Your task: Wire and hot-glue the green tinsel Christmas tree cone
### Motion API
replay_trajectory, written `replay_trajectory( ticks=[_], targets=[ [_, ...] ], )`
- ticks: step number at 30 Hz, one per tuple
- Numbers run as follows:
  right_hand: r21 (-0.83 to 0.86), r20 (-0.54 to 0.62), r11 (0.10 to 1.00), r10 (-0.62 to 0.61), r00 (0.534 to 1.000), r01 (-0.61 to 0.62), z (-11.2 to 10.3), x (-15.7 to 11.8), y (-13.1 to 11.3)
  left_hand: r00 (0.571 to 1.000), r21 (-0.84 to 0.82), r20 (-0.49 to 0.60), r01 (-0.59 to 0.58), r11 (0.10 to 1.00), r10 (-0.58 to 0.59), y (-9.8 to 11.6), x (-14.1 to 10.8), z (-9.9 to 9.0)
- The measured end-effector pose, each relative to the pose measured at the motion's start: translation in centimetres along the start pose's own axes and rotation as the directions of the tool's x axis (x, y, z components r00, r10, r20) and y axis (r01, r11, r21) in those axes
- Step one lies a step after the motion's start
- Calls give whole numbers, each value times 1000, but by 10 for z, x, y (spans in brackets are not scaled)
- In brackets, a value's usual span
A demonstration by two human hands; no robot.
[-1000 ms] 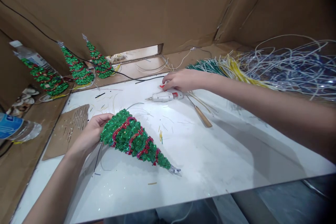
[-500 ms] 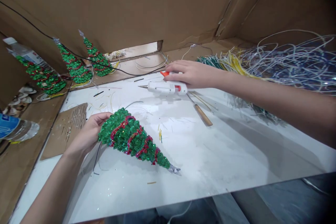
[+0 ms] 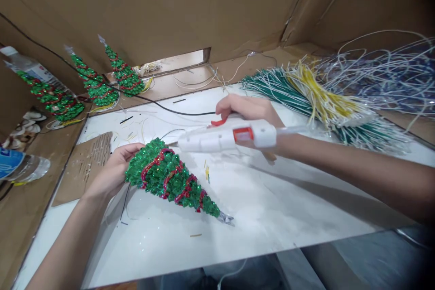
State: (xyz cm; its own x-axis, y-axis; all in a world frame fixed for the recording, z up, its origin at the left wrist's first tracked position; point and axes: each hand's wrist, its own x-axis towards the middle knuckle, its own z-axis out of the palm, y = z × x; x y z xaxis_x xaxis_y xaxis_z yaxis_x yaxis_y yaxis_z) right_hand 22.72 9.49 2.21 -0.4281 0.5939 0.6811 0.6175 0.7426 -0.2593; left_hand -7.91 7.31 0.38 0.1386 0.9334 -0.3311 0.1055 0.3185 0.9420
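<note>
My left hand [image 3: 118,167] is closed on the wide base end of a small green tinsel Christmas tree [image 3: 170,176] wound with red garland. The tree lies on its side, its silvery tip pointing to the lower right; my fingertips are hidden behind the base. In my right hand [image 3: 249,108] is a white hot glue gun [image 3: 220,138] with a red trigger, a clear glue stick coming out of its back. Its metal nozzle points left, close to the tree's upper edge; whether they touch I cannot tell.
Several finished-looking trees [image 3: 127,74] stand at the back left near a plastic bottle [image 3: 37,70]. A cardboard piece [image 3: 84,167] lies by my left hand. Green and yellow wire bundles [image 3: 316,95] are at the right. A black cord [image 3: 163,106] crosses the white board [image 3: 258,217].
My right hand has lifted the glue gun off the board and brought it nearer to the tree. The left hand and the tree have stayed almost still.
</note>
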Motion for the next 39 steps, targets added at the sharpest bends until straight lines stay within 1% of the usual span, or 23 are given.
replay_trajectory(
  ticks=[3, 6, 9, 13, 16, 18, 23, 30, 35, 39],
  targets=[
    [-26, -35, 999, -20, 999, 19, -2, -9, -17, 1000, -13, 16, -11, 1000, 11, -1, 1, -1],
    [-70, -60, 992, -107, 992, 103, -2, -13, -26, 1000, -23, 20, -9, 1000, 10, -2, 1, -1],
    [-114, -55, 979, -175, 983, 168, 0, -14, -29, 1000, -22, 18, -6, 1000, 7, -1, 1, 1],
    [-161, -9, 969, -192, 981, 188, 0, -14, -32, 999, -8, 32, -5, 1000, 5, 0, 1, 3],
    [-193, 49, 958, -204, 978, 210, -1, -15, -33, 999, -2, 39, -14, 1000, 14, 0, 1, 2],
    [-224, 67, 949, -210, 975, 220, 0, -15, -33, 999, -1, 41, -20, 1000, 20, -1, 1, 1],
    [-271, 40, 931, -244, 969, 245, 3, -16, -32, 998, 10, 57, -13, 1000, 12, 0, 0, 1],
    [-382, 55, 875, -298, 953, 296, 2, -17, -33, 999, 8, 39, -7, 1000, 7, 3, -2, 5],
    [-382, 57, 865, -329, 942, 326, 1, -17, -32, 1000, 4, 26, 3, 1000, -3, 3, -2, 4],
    [-379, 61, 863, -337, 939, 335, 3, -17, -30, 999, -7, 42, -1, 1000, 1, 1, -1, 2]
  ],
)
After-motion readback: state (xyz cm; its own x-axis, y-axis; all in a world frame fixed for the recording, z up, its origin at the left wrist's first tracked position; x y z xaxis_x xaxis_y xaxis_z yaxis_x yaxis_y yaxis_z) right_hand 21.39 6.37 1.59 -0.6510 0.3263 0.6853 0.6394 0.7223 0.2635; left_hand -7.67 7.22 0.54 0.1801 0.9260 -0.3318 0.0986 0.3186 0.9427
